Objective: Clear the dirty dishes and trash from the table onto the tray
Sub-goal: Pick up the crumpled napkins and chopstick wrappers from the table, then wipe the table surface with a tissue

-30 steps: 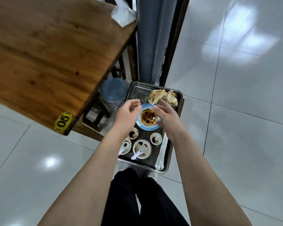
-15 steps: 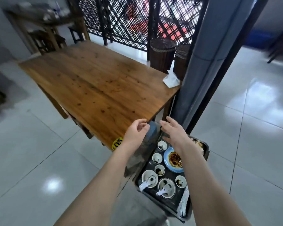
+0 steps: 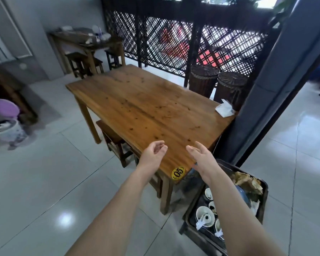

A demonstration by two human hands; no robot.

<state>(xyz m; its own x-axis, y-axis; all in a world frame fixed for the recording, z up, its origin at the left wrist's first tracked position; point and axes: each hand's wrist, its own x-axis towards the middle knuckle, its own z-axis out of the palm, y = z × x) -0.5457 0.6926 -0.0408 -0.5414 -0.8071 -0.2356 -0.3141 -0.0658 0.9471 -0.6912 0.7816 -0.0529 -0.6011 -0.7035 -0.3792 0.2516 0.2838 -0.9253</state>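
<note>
The wooden table (image 3: 146, 108) fills the middle of the view, with a yellow "05" sticker (image 3: 178, 172) at its near corner. A white tissue pack (image 3: 224, 108) lies at its far right corner. Both my hands hover over the near edge, empty: my left hand (image 3: 153, 154) with fingers loosely curled, my right hand (image 3: 201, 157) with fingers spread. Low at the right stands the dark metal tray (image 3: 264, 204), holding several small white bowls (image 3: 205, 214), spoons, a blue plate (image 3: 243, 197) and crumpled trash (image 3: 248, 182). My right forearm hides part of it.
A grey pillar (image 3: 262, 93) rises right of the table. Wooden stools (image 3: 115, 143) sit under the table's left side. Two wicker baskets (image 3: 218, 82) stand by the lattice screen. Another table with stools (image 3: 87, 45) is at the back left. A white bucket (image 3: 6, 130) sits far left.
My hands have left the blue plate on the tray and risen over the table's near edge. My view has lifted from the tray to the whole table.
</note>
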